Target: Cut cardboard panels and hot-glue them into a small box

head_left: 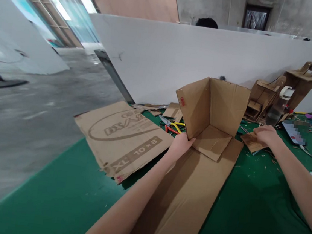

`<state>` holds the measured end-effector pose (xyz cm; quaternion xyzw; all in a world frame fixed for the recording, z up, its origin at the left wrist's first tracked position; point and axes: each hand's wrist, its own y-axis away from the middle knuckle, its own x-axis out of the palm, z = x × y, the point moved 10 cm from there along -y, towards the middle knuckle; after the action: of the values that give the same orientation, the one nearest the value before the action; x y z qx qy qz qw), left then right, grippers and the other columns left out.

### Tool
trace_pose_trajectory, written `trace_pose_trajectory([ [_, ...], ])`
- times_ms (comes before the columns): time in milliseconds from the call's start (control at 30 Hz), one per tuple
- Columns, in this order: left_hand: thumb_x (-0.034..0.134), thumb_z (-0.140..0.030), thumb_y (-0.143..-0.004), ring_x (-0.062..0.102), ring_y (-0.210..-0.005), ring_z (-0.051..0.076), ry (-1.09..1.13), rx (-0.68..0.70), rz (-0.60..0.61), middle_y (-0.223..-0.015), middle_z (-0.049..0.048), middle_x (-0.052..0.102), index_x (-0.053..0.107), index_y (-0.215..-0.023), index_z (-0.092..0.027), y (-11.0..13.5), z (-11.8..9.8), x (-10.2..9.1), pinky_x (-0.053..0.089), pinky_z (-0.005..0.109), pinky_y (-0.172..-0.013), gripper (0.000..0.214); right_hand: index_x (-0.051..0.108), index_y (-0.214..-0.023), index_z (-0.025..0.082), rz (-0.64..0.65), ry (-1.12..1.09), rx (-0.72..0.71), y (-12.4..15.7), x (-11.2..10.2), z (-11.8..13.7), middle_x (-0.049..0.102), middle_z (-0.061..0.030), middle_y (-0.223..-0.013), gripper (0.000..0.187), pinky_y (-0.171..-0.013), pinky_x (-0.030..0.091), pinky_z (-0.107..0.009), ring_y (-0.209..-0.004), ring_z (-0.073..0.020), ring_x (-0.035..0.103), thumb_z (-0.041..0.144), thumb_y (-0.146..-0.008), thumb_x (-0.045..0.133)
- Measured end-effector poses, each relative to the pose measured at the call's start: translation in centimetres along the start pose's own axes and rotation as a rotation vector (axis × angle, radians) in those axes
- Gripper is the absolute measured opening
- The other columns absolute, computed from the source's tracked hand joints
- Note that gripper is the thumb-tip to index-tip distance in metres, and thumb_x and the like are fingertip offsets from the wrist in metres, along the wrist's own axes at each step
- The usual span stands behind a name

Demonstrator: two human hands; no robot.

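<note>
My left hand (180, 147) is closed on the lower left edge of an open cardboard box corner (227, 106), made of two upright walls and a base. This corner stands on a long flat cardboard sheet (188, 197) that runs toward me. Off to the right, my right hand (266, 136) is closed above a small brown cardboard piece (251, 143). What its fingers hold is hidden, though a small pale tip shows at them. A printed cardboard panel (125, 138) lies left of my left hand.
Red-handled pliers (173, 129) and yellow-handled scissors (177, 126) lie behind the printed panel. A water bottle (279, 105), cardboard models (299, 81) and a phone (293, 132) with a white cable stand or lie at the right. A white partition (151, 59) borders the green table (58, 192).
</note>
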<state>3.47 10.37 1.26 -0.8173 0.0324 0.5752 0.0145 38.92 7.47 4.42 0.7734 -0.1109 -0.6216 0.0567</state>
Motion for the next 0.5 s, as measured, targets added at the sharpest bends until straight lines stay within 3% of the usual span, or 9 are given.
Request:
trace_pose_trajectory([
  [100, 0.055, -0.035, -0.091, 0.068, -0.1, 0.03, 0.0, -0.002, -0.001, -0.103, 0.0214, 0.072, 0.068, -0.105, -0.007, 0.0, 0.1, 0.2, 0.049, 0.03, -0.075, 0.033, 0.07, -0.099, 0.02, 0.025, 0.028, -0.031, -1.0, 0.3, 1.1, 0.071, -0.0133, -0.109, 0.028, -0.088, 0.044, -0.04, -0.108, -0.0313, 0.063, 0.011, -0.073, 0.065],
  [200, 0.055, -0.035, -0.092, 0.068, -0.101, 0.03, 0.001, 0.006, -0.002, -0.102, 0.0209, 0.072, 0.068, -0.103, -0.008, -0.1, 0.1, 0.2, 0.048, 0.03, -0.076, 0.032, 0.064, -0.118, 0.019, 0.015, 0.013, -0.026, -1.9, 0.8, 1.8, 0.066, -0.0177, -0.122, 0.037, -0.095, 0.041, -0.046, -0.118, -0.0339, 0.059, 0.02, -0.081, 0.061],
  [333, 0.056, -0.035, -0.091, 0.068, -0.099, 0.029, 0.004, 0.023, -0.002, -0.1, 0.0193, 0.072, 0.069, -0.099, -0.01, -0.1, 0.0, 0.1, 0.048, 0.03, -0.076, 0.029, 0.065, -0.115, 0.014, 0.016, -0.044, -0.028, -3.3, 1.0, 1.6, 0.066, -0.0232, -0.123, 0.038, -0.097, 0.041, -0.051, -0.117, -0.0359, 0.06, 0.035, -0.084, 0.064],
  [500, 0.056, -0.034, -0.091, 0.068, -0.096, 0.029, 0.009, 0.03, 0.001, -0.099, 0.0188, 0.072, 0.069, -0.097, -0.01, 0.1, -0.1, -0.1, 0.047, 0.03, -0.074, 0.029, 0.075, -0.09, 0.018, 0.105, -0.206, -0.162, -5.1, -0.4, 1.0, 0.076, -0.0079, -0.099, 0.02, -0.075, 0.051, -0.029, -0.09, -0.0221, 0.07, 0.035, -0.081, 0.068],
])
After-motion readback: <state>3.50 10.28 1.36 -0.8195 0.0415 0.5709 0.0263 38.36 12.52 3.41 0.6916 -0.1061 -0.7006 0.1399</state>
